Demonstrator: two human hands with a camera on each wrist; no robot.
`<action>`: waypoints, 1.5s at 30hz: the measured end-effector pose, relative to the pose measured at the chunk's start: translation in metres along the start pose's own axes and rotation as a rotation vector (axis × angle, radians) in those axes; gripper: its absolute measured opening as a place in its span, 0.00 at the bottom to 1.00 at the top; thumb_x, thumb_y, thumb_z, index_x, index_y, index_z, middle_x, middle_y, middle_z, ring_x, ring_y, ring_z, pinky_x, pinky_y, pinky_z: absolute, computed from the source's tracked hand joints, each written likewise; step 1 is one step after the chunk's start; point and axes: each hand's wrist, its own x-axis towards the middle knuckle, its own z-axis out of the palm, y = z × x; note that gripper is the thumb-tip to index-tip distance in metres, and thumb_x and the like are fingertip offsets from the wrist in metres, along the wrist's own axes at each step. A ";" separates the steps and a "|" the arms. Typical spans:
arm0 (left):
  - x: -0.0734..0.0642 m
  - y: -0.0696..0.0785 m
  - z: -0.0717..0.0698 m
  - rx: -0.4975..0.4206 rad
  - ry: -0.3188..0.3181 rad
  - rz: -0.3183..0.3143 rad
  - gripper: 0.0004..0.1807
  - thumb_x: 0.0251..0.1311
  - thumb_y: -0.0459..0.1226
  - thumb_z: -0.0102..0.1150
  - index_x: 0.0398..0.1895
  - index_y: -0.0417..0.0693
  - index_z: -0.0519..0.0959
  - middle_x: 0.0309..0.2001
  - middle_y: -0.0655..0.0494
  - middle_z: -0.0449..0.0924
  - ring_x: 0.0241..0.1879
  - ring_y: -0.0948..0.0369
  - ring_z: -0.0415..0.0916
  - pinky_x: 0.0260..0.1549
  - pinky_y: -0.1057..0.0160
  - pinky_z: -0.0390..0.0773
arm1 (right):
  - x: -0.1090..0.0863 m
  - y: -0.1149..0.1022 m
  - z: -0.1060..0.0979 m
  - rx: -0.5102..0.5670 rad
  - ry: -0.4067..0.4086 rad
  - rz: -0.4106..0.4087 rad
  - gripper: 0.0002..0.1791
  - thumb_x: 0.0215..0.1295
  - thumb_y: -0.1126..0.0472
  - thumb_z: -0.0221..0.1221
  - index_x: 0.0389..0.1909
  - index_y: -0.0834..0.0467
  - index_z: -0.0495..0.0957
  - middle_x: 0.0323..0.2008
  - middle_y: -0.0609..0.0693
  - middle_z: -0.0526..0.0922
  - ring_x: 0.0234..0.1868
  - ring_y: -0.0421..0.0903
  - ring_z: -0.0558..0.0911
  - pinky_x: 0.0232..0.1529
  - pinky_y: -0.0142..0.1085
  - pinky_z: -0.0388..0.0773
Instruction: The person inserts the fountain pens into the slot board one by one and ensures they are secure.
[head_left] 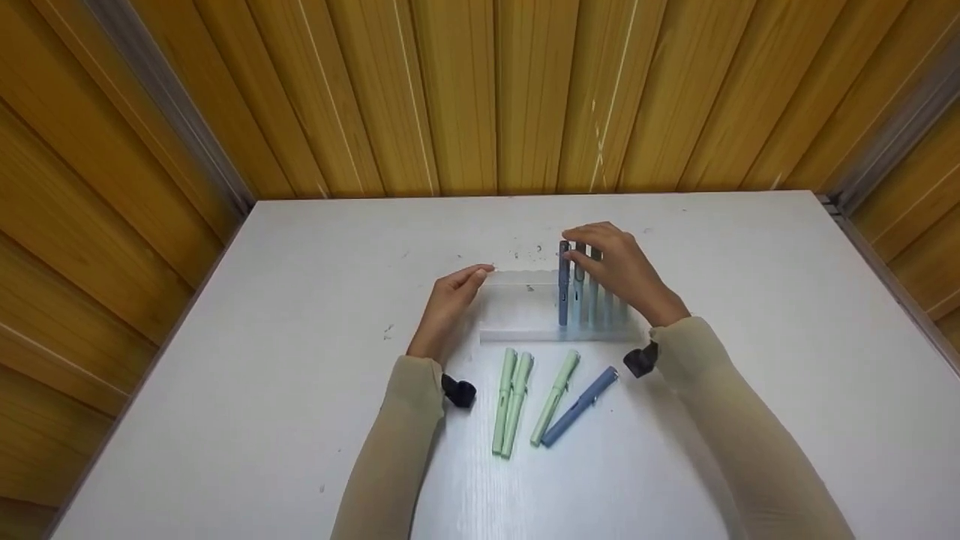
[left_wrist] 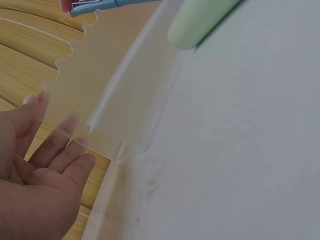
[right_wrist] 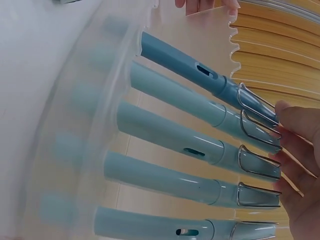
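Translucent plastic forms the pen stand (head_left: 521, 336), upright on the white worktop (head_left: 262, 315) and taken as the landmark throughout. At its upper left corner I see the left hand (head_left: 450, 300), whose grip pinches the edge of the notched back panel. Above its right half I see the right hand (head_left: 626, 266), with thumb and fingers brought together about the cap end of a dark blue pen (head_left: 563, 292); how firmly, I cannot tell. That pen stands upright in the stand, right of the stand's middle. To its right, also in the stand, four paler blue pens (right_wrist: 165, 131) make up a close row of five, all caps upward; the right wrist view shows their wire clips.

Before the stand, on the near side, four pens lie on the worktop. Two pale green pens (head_left: 504, 405), side by side and touching, lie nearest the stand's left end. A third green pen (head_left: 555, 397) and a slate-blue pen (head_left: 581, 407) lie nearer its right end, slanting apart toward the stand, their lower ends touching or nearly so. Beyond the stand, past the worktop's far edge, I note a wall of yellow-brown wood-grain panels (head_left: 465, 90).
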 end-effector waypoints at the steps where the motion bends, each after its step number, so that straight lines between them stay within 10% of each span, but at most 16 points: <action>1: 0.000 0.000 0.000 -0.003 0.001 0.004 0.20 0.66 0.54 0.53 0.54 0.56 0.81 0.60 0.60 0.77 0.65 0.60 0.68 0.66 0.54 0.65 | -0.001 0.000 -0.001 0.011 0.021 -0.022 0.18 0.62 0.63 0.64 0.53 0.61 0.80 0.52 0.57 0.82 0.58 0.54 0.77 0.61 0.48 0.73; 12: -0.001 -0.001 0.000 -0.010 -0.004 -0.022 0.23 0.66 0.55 0.53 0.56 0.54 0.80 0.60 0.62 0.77 0.65 0.61 0.67 0.67 0.53 0.64 | -0.021 0.000 -0.016 0.107 0.039 -0.109 0.14 0.59 0.67 0.65 0.47 0.59 0.84 0.45 0.52 0.86 0.47 0.48 0.84 0.50 0.33 0.80; 17: 0.001 -0.001 0.000 0.007 0.005 -0.024 0.20 0.65 0.55 0.53 0.53 0.60 0.81 0.60 0.63 0.77 0.65 0.61 0.67 0.66 0.54 0.65 | -0.032 0.001 -0.021 0.168 -0.132 -0.080 0.12 0.60 0.63 0.65 0.45 0.59 0.85 0.42 0.50 0.87 0.42 0.44 0.84 0.44 0.21 0.77; 27: 0.002 -0.001 0.000 -0.003 0.004 -0.003 0.20 0.66 0.54 0.53 0.53 0.57 0.81 0.58 0.61 0.78 0.64 0.61 0.69 0.66 0.55 0.65 | -0.056 0.009 -0.021 0.225 -0.595 0.043 0.17 0.61 0.57 0.65 0.50 0.59 0.83 0.47 0.54 0.86 0.43 0.43 0.84 0.49 0.34 0.81; 45: 0.000 0.001 0.000 -0.029 -0.003 0.003 0.21 0.65 0.54 0.53 0.54 0.54 0.81 0.60 0.58 0.77 0.65 0.60 0.68 0.67 0.54 0.64 | -0.089 0.027 -0.014 0.147 -0.783 0.161 0.22 0.52 0.63 0.70 0.51 0.52 0.82 0.46 0.46 0.83 0.47 0.45 0.79 0.50 0.37 0.78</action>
